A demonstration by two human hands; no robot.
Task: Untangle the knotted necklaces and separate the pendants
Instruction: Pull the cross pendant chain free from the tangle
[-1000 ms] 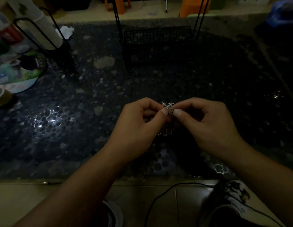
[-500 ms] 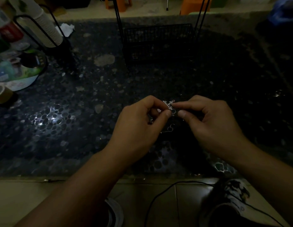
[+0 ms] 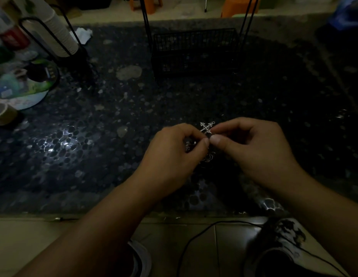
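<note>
Head view shows a dark pebble-patterned table (image 3: 78, 156) filling most of the frame, with the working spot at its near middle. At the far middle stands a black wire basket (image 3: 196, 48); through the mesh its inside looks dark, and I cannot tell whether anything lies in it. At the far left a black wire holder (image 3: 60, 35) carries a tilted stack of paper cups (image 3: 60, 31), and lower at the left edge sits 1 separate paper cup (image 3: 2, 114), its contents out of sight.

Both hands meet just above the tabletop. The left hand (image 3: 174, 154) has thumb and forefinger curled and closed on the knotted chain (image 3: 209, 156), while the right hand (image 3: 260, 148) pinches the same knot thumb-to-forefinger, the 2 thumb tips almost touching. A silver cross pendant (image 3: 206, 127) sticks up on the far side of the fingertips; a loose tangle of chain hangs just below, between the palms.

My judgement: the step in hand is picking the knot open near the cross, early to midway in the task, since no necklace lies freed on the table. Next calls for small, gentle pulls apart and feeding the pendant back through a loop, without tightening the knot
</note>
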